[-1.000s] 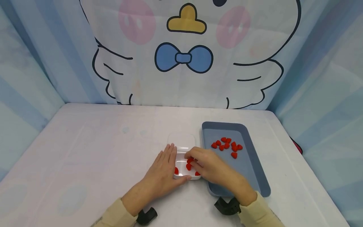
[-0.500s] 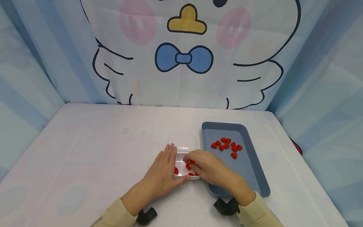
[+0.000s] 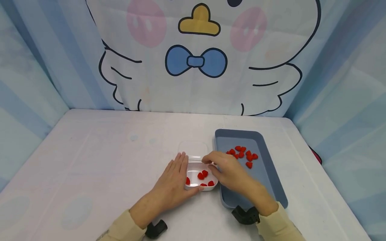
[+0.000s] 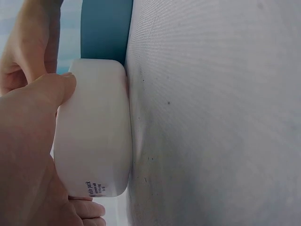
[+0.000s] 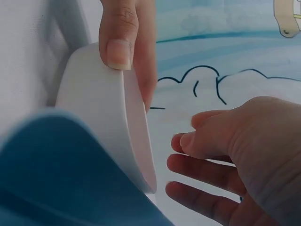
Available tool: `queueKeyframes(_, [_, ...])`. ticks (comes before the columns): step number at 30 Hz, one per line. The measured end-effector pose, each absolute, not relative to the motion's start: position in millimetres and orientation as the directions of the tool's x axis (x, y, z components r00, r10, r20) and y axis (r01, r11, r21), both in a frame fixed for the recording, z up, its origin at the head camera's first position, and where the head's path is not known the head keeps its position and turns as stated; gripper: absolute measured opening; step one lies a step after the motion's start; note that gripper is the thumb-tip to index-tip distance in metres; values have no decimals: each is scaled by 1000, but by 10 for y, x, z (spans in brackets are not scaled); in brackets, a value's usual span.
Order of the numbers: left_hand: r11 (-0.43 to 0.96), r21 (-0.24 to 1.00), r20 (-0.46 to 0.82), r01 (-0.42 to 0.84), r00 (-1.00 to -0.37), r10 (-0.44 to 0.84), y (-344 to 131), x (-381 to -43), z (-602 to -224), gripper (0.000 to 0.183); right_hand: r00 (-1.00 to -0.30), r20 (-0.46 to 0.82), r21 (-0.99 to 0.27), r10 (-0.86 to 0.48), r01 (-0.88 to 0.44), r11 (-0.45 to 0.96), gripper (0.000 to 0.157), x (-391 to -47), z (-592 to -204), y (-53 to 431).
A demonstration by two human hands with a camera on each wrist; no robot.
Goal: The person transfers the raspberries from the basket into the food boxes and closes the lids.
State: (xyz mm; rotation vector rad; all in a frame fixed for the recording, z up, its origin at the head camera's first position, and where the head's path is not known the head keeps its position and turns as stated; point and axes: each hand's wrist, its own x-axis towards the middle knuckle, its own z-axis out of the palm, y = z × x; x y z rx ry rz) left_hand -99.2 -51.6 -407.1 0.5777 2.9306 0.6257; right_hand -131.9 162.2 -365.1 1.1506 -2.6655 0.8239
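A small white plastic box (image 3: pixel 193 183) stands on the table with several red heart-shaped pieces (image 3: pixel 202 174) inside. My left hand (image 3: pixel 170 184) steadies it: straight fingers lie along the left side, and the thumb rests on the near rim. In the left wrist view that thumb (image 4: pixel 63 88) touches the top edge of the white wall. My right hand (image 3: pixel 232 170) hovers over the box's right rim, fingers loosely bent with a gap to the thumb. The right wrist view shows nothing held between its fingertips (image 5: pixel 187 140).
A blue-grey tray (image 3: pixel 256 187) sits at the right, close beside the box, with several more red hearts (image 3: pixel 241 154) toward its far end. Behind the box lies a clear plastic lid (image 3: pixel 193 149). A printed curtain (image 3: pixel 196 90) hangs past the table's back edge.
My right hand has drawn back up and right, off the red hearts, leaving them in the box, where one more now shows near the front rim. The left hand has stayed put.
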Motion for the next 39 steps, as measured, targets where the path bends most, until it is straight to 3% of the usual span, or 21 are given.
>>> queueKeyframes(9, [845,410,-6,343,-926,378,-514,-992,-4077,106,-763,332,-403,-555,-646,648,31,-1354,-3577,1756])
queueKeyframes(22, [843,419,-14,336,-926,377,-512,-988,-4079,106,-786,408,-379,-464,-608,697,25,-1448,-3540,1954])
queueKeyframes(39, [848,425,-36,317,-930,365,-502,-997,-4073,106,-840,375,-389,-392,-527,755,24,-1508,-3528,2109])
